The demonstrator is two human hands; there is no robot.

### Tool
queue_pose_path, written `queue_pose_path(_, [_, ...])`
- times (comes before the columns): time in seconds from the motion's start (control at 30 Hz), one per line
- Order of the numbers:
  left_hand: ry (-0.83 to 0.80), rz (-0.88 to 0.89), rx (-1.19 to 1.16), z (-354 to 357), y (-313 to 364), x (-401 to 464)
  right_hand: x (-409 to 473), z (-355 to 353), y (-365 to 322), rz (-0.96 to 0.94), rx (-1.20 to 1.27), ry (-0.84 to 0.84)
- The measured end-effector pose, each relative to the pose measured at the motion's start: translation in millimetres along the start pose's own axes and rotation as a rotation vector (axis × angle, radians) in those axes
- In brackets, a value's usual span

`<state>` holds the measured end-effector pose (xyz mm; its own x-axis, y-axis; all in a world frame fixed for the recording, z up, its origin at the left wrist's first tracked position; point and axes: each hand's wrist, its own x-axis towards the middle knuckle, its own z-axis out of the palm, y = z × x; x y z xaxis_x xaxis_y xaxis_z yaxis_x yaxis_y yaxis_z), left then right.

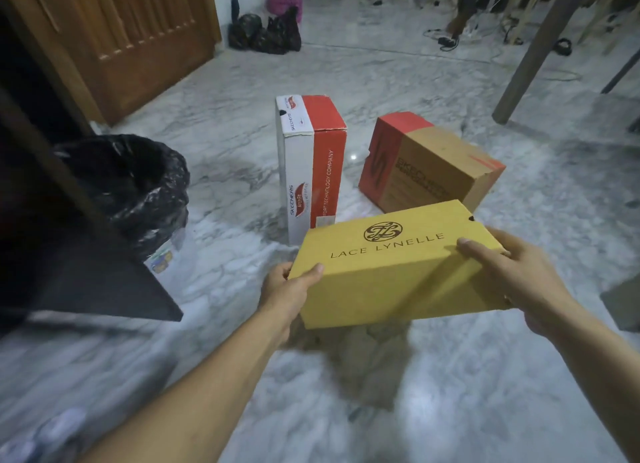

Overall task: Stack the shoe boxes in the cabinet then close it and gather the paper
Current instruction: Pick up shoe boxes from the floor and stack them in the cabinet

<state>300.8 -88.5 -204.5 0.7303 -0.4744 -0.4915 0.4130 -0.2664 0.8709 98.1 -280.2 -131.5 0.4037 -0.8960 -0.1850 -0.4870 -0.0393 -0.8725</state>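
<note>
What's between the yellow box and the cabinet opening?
Nothing visible. Both hands, left and right, hold the yellow box; the open cabinet door and lined bin lie left, beside that path.

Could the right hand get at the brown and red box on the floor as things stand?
Probably not yet: the right hand and left hand both hold the yellow box. The floor up to the brown and red box looks free.

We see two bare forearms with no sleeves reaching into view. Our left hand [289,291] and right hand [512,279] wear no gloves, rings, or watch that we can make out; the fingernails look short and unpainted.
</note>
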Motion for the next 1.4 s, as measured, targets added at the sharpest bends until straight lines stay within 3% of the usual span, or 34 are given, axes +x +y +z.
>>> queue_pose_path(0.3, [0.031, 0.132, 0.082, -85.5, 55.0, -136.7, -109.3, -25.1, -70.0, -0.041, -0.058, -0.258])
queue_pose_path(0.73, [0.228, 0.180, 0.222, -217.5, 106.3, -323.4, -260.9, -31.4, -175.3, -0.255, -0.193, -0.571])
queue_pose_path(1.13, [0.669, 0.327, 0.207, -347.4, 161.3, -469.8, -357.5, 66.0, -302.6, -0.542, -0.086, -0.771])
queue_pose_path(1.4, [0.954, 0.586, 0.039, -390.8, 196.6, -560.5, -426.6, 104.2, -385.4, -0.753, 0.176, -0.890])
